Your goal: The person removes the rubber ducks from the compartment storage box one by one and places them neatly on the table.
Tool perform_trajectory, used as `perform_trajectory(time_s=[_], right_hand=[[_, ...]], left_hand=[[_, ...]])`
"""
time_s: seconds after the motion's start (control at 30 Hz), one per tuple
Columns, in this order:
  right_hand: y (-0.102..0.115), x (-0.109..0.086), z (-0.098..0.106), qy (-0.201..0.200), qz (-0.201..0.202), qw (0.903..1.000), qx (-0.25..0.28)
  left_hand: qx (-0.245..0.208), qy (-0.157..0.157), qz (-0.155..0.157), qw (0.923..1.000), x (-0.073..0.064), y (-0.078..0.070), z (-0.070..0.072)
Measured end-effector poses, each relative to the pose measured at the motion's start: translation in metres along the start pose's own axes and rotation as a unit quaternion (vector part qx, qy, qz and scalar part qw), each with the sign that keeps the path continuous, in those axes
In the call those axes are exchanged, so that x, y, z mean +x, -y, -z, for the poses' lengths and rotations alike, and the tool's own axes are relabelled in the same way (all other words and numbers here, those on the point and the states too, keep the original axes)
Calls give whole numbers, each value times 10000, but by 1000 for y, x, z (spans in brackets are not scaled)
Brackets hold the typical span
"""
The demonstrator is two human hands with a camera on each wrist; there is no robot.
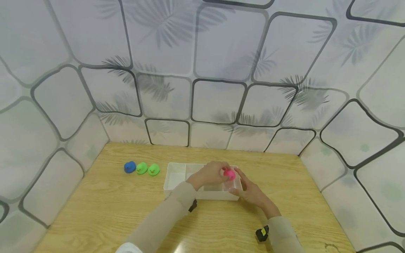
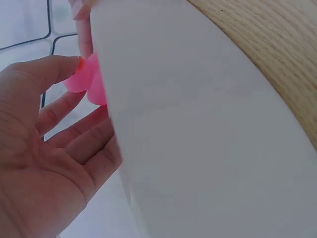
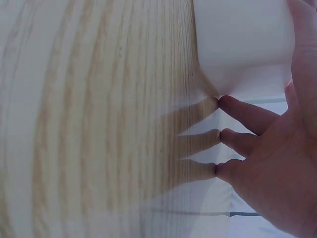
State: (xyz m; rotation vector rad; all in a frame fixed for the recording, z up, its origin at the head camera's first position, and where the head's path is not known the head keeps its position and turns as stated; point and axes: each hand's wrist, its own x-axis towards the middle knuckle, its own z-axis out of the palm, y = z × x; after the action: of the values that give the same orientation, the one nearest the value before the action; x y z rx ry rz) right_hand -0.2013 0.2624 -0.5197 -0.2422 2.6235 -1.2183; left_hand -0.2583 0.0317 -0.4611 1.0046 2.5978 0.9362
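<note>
A pink rubber duck is pinched between the thumb and fingers of my left hand, over the right-end compartment of a white divided box. In the left wrist view the duck shows past the box's wall, its orange beak near my thumb tip. My right hand holds the box's right end, thumb at the front corner and index finger along the end wall. In the right wrist view, the other fingertips of that hand rest on the table beside the box.
Left of the box, a blue duck and two green ducks, one at the row's right end, stand in a row on the wooden table. Patterned walls enclose the table at the back and both sides.
</note>
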Motion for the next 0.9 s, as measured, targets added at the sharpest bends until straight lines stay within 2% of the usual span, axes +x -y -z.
perform_trajectory(time_s=[0.23, 0.33, 0.43, 0.63, 0.8, 0.9], right_hand=[[2, 1, 1, -7, -31, 10000, -94], [3, 0, 1, -14, -12, 9999, -157], [3, -1, 1, -23, -26, 9998, -211], [1, -1, 1, -12, 10, 9997, -253], [0, -1, 0, -32, -60, 9997, -218], [0, 0, 0, -49, -67, 9997, -240]], left_hand=[[-181, -311, -113, 9993, -4, 1, 10], [-537, -443, -107, 9975, -6, 3, 14], [-1080, -594, -55, 9924, -10, 6, 17], [-1930, -1006, 120, 9760, -17, 16, 18], [-2821, -1148, 436, 9515, -21, 22, 19], [-3177, -1219, 565, 9386, -23, 24, 21]])
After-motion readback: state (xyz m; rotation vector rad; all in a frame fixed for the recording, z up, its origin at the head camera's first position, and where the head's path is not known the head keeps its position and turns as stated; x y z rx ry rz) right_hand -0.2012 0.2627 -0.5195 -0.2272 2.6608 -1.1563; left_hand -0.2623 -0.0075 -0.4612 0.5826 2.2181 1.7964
